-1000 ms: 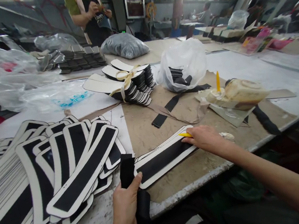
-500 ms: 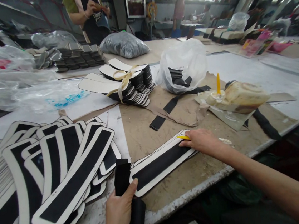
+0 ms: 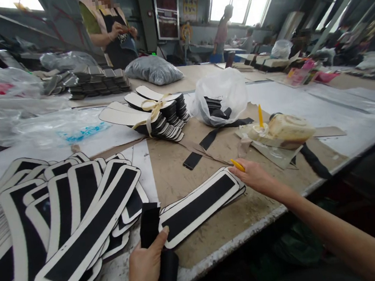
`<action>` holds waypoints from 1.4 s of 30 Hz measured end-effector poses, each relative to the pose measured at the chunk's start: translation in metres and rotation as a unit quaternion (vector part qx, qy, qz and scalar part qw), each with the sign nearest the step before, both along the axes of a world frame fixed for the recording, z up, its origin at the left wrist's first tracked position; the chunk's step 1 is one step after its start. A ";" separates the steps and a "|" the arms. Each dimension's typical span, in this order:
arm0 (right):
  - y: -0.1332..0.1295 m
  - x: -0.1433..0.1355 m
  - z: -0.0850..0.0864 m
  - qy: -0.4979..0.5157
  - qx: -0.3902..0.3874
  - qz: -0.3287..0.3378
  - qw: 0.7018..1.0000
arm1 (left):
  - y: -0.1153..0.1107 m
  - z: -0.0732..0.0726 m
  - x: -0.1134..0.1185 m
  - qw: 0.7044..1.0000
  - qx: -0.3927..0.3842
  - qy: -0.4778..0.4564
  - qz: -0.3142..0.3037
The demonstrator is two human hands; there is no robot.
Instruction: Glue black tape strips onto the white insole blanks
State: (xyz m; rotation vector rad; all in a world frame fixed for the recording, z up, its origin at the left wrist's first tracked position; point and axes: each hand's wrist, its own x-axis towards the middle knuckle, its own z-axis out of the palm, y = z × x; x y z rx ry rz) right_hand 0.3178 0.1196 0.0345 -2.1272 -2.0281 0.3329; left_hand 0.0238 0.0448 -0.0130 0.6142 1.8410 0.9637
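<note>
My left hand (image 3: 144, 269) is closed around a black strip (image 3: 168, 269), whose folded end (image 3: 149, 221) stands up above the fingers. Its thumb presses the near left end of a long panel (image 3: 200, 206), white-bordered with a black band down the middle. Beneath this panel lie a few similar ones. At the panel's far right corner, my right hand (image 3: 254, 178) grips a thin yellow stick (image 3: 237, 165). Whether its fingers touch the panel I cannot tell. Just beyond the panel lies a short black piece (image 3: 192, 160).
Many similar panels (image 3: 89, 228) are fanned out at left. Tied panel bundles (image 3: 157, 112), a white plastic bag (image 3: 219, 94) with black pieces, and a stained container (image 3: 291, 129) beside an upright yellow tip (image 3: 260, 116) stand farther back. Another person (image 3: 114, 36) stands behind the table.
My right hand has drawn back to the panel's far corner, uncovering that end, and the yellow stick has turned. My left hand keeps its hold. The view has tilted upward.
</note>
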 end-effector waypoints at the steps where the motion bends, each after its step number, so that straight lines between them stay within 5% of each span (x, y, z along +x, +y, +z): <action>1: -0.002 0.000 0.000 -0.003 0.001 0.001 1.000 | 0.000 0.000 0.000 1.000 -0.005 -0.006 0.001; 11: 0.000 -0.004 -0.010 -0.018 -0.072 0.014 0.997 | 0.000 -0.004 -0.002 0.999 0.001 -0.052 0.004; 15: 0.004 -0.003 0.003 0.038 -0.097 0.019 0.994 | -0.003 -0.007 -0.004 0.995 0.013 -0.097 0.021; 19: -0.004 -0.004 0.022 0.165 -0.101 0.031 0.981 | -0.008 0.009 -0.007 0.984 0.043 -0.165 0.041; 27: -0.030 -0.003 0.032 0.386 -0.206 -0.046 0.898 | -0.018 0.043 -0.019 0.961 0.086 -0.262 0.030; 35: -0.048 0.002 0.023 0.449 -0.227 -0.058 0.862 | -0.032 0.036 -0.024 0.947 0.085 -0.311 0.011; 38: -0.057 0.004 0.015 0.533 -0.214 -0.071 0.816 | -0.038 0.033 -0.020 0.928 0.076 -0.364 0.027; 42: -0.072 0.003 0.001 0.630 -0.193 -0.110 0.744 | -0.042 0.030 -0.012 0.867 0.033 -0.494 0.061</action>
